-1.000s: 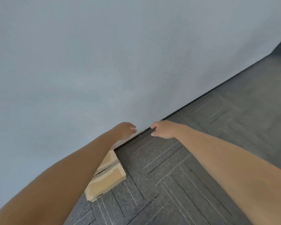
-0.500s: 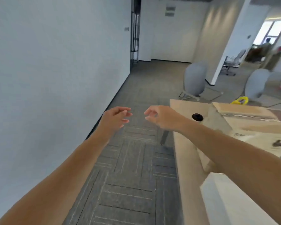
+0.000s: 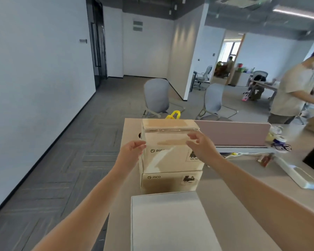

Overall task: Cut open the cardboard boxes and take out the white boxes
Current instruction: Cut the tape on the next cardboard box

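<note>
The left hand [image 3: 132,153], fingers loose and gripping nothing, is at the left front corner of the upper cardboard box [image 3: 170,160]. It is stacked on the lower cardboard box [image 3: 170,182] by the desk's [image 3: 243,178] left edge, both lying long side left-to-right with printed fronts facing the camera. One smooth white box [image 3: 170,223] sits at the near edge, and the right hand [image 3: 201,147], equally slack, hangs before the upper box's taped front.

White box [image 3: 170,223]: near end cut off by the bottom edge; it hides the base of the lower cardboard box [image 3: 170,183]. Right hand [image 3: 200,147] covers part of the upper cardboard box [image 3: 169,160] label; print unreadable. Left hand [image 3: 132,153] fingertips blurred, contact with box undetermined. Yellow object [image 3: 173,115] mostly hidden behind.
</note>
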Motion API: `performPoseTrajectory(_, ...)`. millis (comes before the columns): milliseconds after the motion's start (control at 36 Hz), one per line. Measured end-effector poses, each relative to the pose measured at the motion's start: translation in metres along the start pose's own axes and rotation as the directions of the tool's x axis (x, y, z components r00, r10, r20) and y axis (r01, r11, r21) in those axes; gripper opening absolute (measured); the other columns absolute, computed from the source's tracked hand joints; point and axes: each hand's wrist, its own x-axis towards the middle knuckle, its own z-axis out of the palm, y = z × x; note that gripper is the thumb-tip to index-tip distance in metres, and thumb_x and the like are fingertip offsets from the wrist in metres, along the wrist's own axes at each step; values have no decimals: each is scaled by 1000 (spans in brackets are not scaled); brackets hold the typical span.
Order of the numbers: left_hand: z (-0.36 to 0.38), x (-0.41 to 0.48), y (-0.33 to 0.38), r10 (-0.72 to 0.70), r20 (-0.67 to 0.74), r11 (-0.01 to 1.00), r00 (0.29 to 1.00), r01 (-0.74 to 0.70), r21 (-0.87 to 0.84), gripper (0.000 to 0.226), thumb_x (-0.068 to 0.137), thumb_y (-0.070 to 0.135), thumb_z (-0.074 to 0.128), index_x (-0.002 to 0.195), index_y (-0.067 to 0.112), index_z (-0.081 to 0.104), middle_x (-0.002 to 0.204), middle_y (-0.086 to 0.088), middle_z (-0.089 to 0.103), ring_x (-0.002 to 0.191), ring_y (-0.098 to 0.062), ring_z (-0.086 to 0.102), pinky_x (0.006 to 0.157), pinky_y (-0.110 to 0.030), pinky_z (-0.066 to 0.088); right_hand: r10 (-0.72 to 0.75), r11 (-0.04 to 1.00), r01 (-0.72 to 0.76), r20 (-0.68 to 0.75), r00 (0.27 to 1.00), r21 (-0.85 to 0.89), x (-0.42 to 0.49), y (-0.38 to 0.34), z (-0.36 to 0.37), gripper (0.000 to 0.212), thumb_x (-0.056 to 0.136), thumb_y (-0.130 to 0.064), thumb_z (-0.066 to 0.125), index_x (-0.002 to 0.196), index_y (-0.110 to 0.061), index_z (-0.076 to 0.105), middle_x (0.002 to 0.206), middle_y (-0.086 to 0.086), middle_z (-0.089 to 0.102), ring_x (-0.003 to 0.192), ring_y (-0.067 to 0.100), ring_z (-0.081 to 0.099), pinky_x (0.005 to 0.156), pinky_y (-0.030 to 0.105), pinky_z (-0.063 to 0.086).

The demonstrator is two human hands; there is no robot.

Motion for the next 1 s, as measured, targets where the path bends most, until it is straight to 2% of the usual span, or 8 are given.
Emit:
performPoseTrajectory(139, 32, 38, -3, -29, -58, 998, 998, 32, 57, 24, 98, 19, 54, 118, 16, 66, 111, 4, 64, 100, -12, 57, 85, -26, 45, 123, 991, -122, -19, 992, 46, 36, 63, -15, 38, 93, -29, 59, 129, -19, 54, 132, 0, 54, 115, 20, 52, 95, 39, 45)
performPoseTrajectory(278, 38, 101, -29, -74, -134, 992, 988, 87, 91, 49, 83, 50, 59, 123, 20, 61, 122, -1, 64, 112, -21, 60, 102, -45, 46, 211, 975, -208, -37, 977, 76, 84, 100, -17, 50, 92, -30, 60, 138, -17, 44, 139, 4, 46, 126, 24, 44, 101, 40, 37)
performPoseTrajectory(389, 54, 135, -33, -201, -194, 976, 960, 212, 42, 56, 94, 38, 56, 142, 13, 43, 142, -4, 48, 130, -28, 47, 110, -49, 37, 349, 914, -360, 88, 933, 188, 121, 121, -16, 66, 96, -36, 56, 150, -12, 27, 151, 8, 35, 136, 29, 37, 107, 43, 33)
performPoseTrajectory(444, 69, 143, -29, -293, -172, 954, 941, 299, 11, 40, 96, 38, 55, 131, 17, 51, 133, -8, 57, 116, -29, 57, 102, -48, 45, 397, 868, -434, 187, 899, 240, 136, 132, -15, 65, 97, -37, 55, 149, -6, 30, 146, 10, 42, 134, 32, 42, 108, 42, 35)
performPoseTrajectory(556, 93, 172, -30, -345, -154, 938, 926, 348, -7, 32, 93, 26, 63, 122, 15, 53, 105, -14, 68, 81, -30, 66, 59, -33, 52, 451, 765, -543, 312, 836, 348, 164, 156, -12, 39, 95, -34, 58, 119, -4, 59, 103, 7, 67, 99, 28, 65, 96, 47, 51)
performPoseTrajectory(694, 142, 187, -33, -334, -146, 938, 931, 343, 43, 36, 90, 27, 67, 120, 15, 53, 104, -11, 68, 91, -31, 67, 74, -41, 54, 493, 772, -562, 277, 825, 296, 182, 185, -37, 22, 94, -20, 58, 108, -4, 59, 82, 6, 66, 74, 21, 65, 60, 31, 51)
performPoseTrajectory(861, 228, 178, -34, -298, -117, 952, 947, 304, 35, 46, 89, 33, 69, 127, 21, 46, 111, -10, 66, 93, -30, 67, 77, -44, 56, 525, 784, -576, 246, 815, 231, 189, 253, -94, 21, 95, -22, 57, 105, -4, 59, 87, 6, 63, 88, 26, 63, 88, 39, 51)
performPoseTrajectory(1000, 308, 158, -33, -281, -105, 957, 954, 287, 39, 41, 89, 32, 69, 120, 19, 45, 108, -8, 66, 95, -29, 67, 85, -49, 55, 543, 774, -587, 227, 809, 239, 175, 326, -143, 26, 95, -28, 56, 102, -3, 59, 100, 12, 69, 96, 31, 66, 94, 46, 52)
